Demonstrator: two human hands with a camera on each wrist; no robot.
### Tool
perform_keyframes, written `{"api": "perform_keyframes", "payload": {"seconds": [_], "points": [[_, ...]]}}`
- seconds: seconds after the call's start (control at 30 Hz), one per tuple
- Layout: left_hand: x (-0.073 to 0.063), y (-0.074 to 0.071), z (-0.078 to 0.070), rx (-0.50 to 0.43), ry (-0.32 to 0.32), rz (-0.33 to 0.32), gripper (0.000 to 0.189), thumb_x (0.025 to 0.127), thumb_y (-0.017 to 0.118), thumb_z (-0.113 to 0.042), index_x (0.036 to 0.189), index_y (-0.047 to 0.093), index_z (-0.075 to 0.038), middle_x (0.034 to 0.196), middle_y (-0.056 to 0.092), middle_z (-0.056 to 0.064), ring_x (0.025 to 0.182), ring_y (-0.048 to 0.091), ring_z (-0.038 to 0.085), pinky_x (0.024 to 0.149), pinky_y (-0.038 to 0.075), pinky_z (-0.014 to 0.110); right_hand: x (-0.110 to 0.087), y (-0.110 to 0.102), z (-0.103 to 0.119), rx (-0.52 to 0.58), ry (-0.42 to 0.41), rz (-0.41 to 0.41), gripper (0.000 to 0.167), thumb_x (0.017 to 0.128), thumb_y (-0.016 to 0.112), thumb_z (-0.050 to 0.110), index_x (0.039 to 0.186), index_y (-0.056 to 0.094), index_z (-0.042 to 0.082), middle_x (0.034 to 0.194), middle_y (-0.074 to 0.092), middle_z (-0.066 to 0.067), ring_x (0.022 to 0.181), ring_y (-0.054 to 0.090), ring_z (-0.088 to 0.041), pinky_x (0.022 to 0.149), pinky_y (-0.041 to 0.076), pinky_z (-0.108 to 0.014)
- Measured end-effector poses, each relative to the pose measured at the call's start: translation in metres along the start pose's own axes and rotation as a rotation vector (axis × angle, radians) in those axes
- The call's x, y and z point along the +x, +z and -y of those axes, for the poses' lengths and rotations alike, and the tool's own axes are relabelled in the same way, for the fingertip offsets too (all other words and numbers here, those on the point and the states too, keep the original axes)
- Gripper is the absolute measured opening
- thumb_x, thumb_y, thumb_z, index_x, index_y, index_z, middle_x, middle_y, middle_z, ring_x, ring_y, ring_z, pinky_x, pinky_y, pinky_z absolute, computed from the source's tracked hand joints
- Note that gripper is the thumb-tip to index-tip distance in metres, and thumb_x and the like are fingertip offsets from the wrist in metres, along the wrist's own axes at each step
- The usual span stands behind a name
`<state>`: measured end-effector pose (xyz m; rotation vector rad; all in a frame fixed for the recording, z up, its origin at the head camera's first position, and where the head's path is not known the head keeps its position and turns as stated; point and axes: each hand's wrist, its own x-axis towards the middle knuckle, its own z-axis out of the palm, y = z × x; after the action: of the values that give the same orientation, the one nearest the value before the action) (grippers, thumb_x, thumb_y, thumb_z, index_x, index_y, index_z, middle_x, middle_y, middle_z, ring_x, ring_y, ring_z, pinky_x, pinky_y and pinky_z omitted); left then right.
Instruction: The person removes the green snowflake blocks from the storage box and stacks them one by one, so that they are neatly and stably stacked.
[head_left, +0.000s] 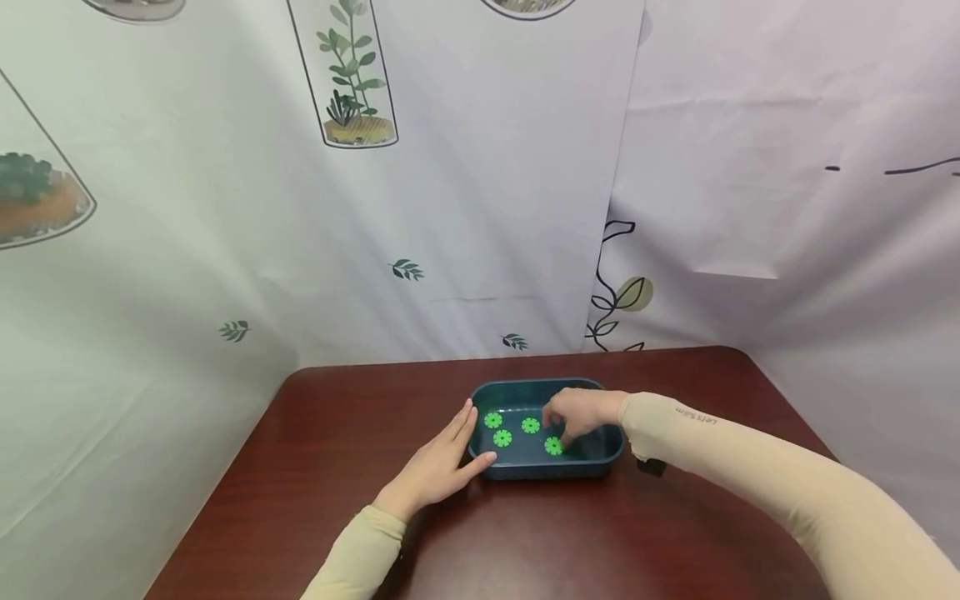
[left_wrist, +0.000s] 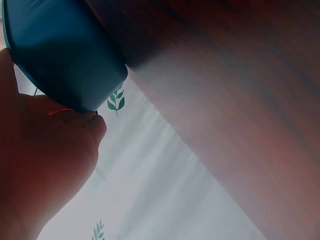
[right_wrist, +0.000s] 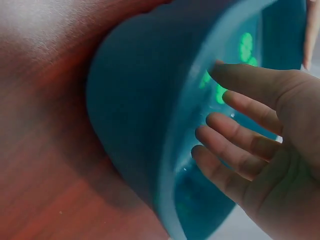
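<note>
A dark blue-green oblong basin [head_left: 543, 472] with rounded ends stands on the table. Several bright green notched discs, like plastic snowflake pieces, lie spread on its floor, among them one disc [head_left: 492, 420] near the left end. My left hand [head_left: 437, 467] rests at the basin's left end, its fingers stretched along the rim and the thumb at the front edge. From the right, my right hand [head_left: 581, 409] reaches down inside, thumb beside the nearest green disc [head_left: 553, 446]. In the right wrist view its fingers are spread and loosely bent, with nothing between them.
The reddish-brown wooden table [head_left: 360, 417] has rounded far corners. Behind it hangs a pale cloth [head_left: 487, 208] printed with plants and leaves, which also runs along the sides. A small black object [head_left: 651, 467] shows under the right wrist.
</note>
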<state>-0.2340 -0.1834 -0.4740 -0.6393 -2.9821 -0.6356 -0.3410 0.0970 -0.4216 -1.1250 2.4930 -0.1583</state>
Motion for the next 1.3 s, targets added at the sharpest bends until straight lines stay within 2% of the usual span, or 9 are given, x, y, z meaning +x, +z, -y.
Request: {"api": "perform_keyframes", "payload": {"seconds": [0.2,0.43,0.63,0.97,1.17,1.3], "points": [[-0.001,0.001,0.0,-0.006,0.002,-0.002,0.097,0.095,0.037,-0.076,0.161,0.021,-0.006,0.169,0.01,0.005,0.152,0.02,0.021,0.115,0.034,0.044,0.001,0.008,0.001,-0.058,-0.031,0.004,0.038,0.08,0.087,0.018,0.115,0.073,0.013,0.102,0.066,0.001,0.093,0.059,-0.012,0.082,0.053,-0.032],[-0.003,0.002,0.0,-0.004,-0.007,-0.003,0.098,0.094,0.036,-0.077,0.161,0.022,-0.006,0.169,0.011,0.005,0.152,0.022,0.022,0.114,0.036,0.045,0.002,0.012,0.004,-0.032,-0.051,0.002,0.026,0.079,0.087,0.015,0.098,0.07,0.015,0.091,0.061,0.003,0.08,0.051,-0.009,0.074,0.049,-0.028],[-0.002,0.003,-0.001,-0.019,-0.001,0.006,0.097,0.095,0.037,-0.076,0.161,0.02,-0.008,0.169,0.01,0.004,0.151,0.023,0.023,0.113,0.037,0.045,0.0,0.016,0.004,0.031,-0.031,0.009,0.027,0.079,0.087,0.011,0.093,0.065,0.015,0.083,0.06,0.002,0.071,0.05,-0.008,0.066,0.047,-0.027],[-0.001,0.003,0.0,-0.007,-0.003,-0.009,0.097,0.095,0.036,-0.076,0.161,0.021,-0.007,0.169,0.01,0.004,0.151,0.024,0.022,0.113,0.037,0.045,0.0,0.018,0.001,0.106,-0.015,-0.021,0.03,0.079,0.086,0.008,0.089,0.059,0.015,0.078,0.058,0.005,0.068,0.05,-0.007,0.065,0.046,-0.025],[0.0,0.005,0.0,-0.009,-0.006,-0.01,0.097,0.095,0.037,-0.076,0.161,0.022,-0.006,0.169,0.011,0.005,0.151,0.024,0.023,0.113,0.036,0.046,0.0,0.021,-0.004,0.169,-0.033,-0.048,0.027,0.079,0.084,0.005,0.088,0.061,0.013,0.075,0.057,0.007,0.066,0.049,-0.007,0.063,0.045,-0.025],[0.001,0.003,-0.001,-0.014,-0.009,-0.013,0.096,0.095,0.039,-0.075,0.161,0.022,-0.007,0.169,0.011,0.005,0.151,0.025,0.023,0.113,0.037,0.046,-0.002,0.022,-0.009,0.217,-0.057,-0.069,0.022,0.084,0.077,-0.001,0.089,0.062,0.014,0.079,0.059,0.007,0.069,0.053,-0.007,0.065,0.048,-0.026]]}}
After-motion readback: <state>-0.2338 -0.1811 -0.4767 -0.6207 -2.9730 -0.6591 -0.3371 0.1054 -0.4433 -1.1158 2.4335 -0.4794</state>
